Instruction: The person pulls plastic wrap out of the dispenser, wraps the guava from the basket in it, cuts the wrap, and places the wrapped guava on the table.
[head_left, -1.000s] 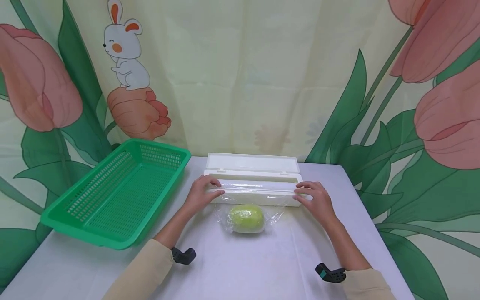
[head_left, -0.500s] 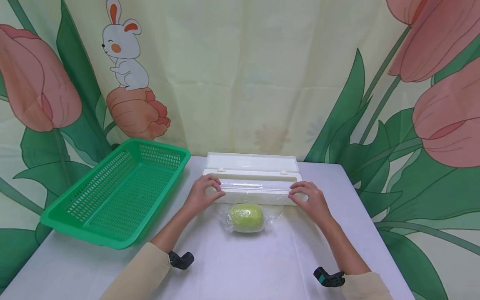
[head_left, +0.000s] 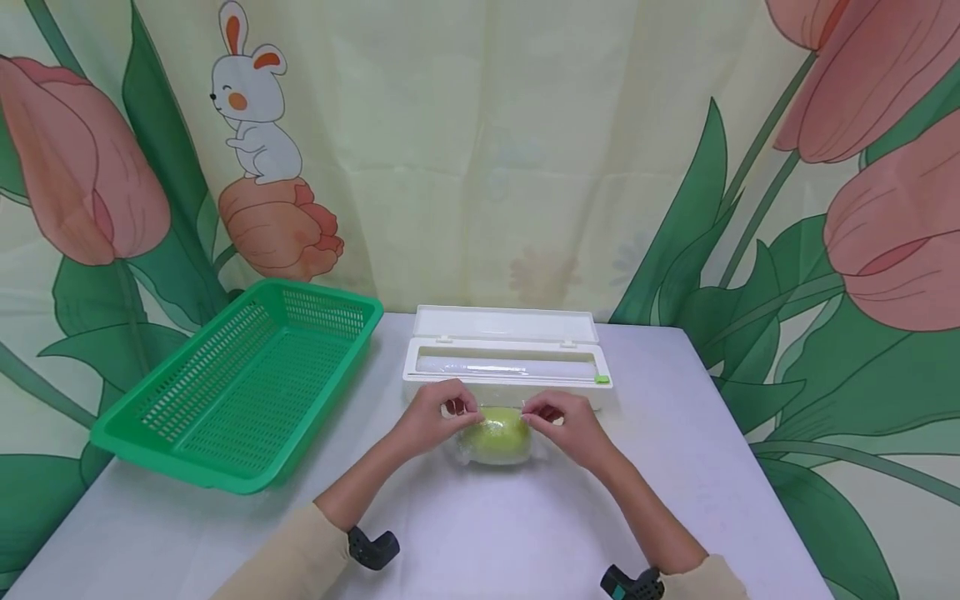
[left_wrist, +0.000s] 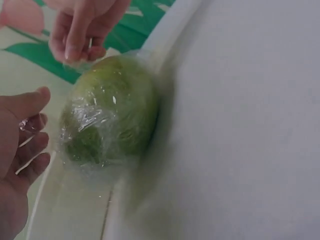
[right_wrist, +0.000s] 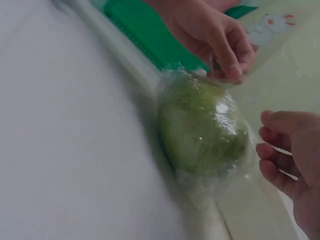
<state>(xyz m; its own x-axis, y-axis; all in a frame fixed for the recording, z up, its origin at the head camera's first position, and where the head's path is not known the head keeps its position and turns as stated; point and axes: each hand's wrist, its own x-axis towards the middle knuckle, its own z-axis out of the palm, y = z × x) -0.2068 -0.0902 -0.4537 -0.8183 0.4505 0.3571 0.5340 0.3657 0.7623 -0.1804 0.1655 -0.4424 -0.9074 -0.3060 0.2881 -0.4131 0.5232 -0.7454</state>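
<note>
An oval green fruit (head_left: 498, 435) lies on the table, covered in clear, wrinkled cling film (right_wrist: 222, 112). My left hand (head_left: 442, 414) pinches the film between thumb and fingers at the fruit's upper left. On the opposite side, my right hand (head_left: 566, 425) pinches the film at the upper right. Both hands are close to the fruit's top; the thin film between the fingertips is hard to make out. Just behind stands a white cling film dispenser (head_left: 507, 390) with its lid (head_left: 506, 325) raised, a roll (head_left: 502, 367) inside and a green slide cutter (head_left: 602, 379) at the right end.
A green perforated plastic basket (head_left: 258, 392) stands on the left of the white-covered table (head_left: 480, 542). Behind the table hangs a curtain (head_left: 480, 167) printed with tulips and a rabbit.
Both hands have left the dispenser's front edge and come inward and nearer, to the top of the fruit. The film that spread out toward the dispenser is now gathered close to the fruit.
</note>
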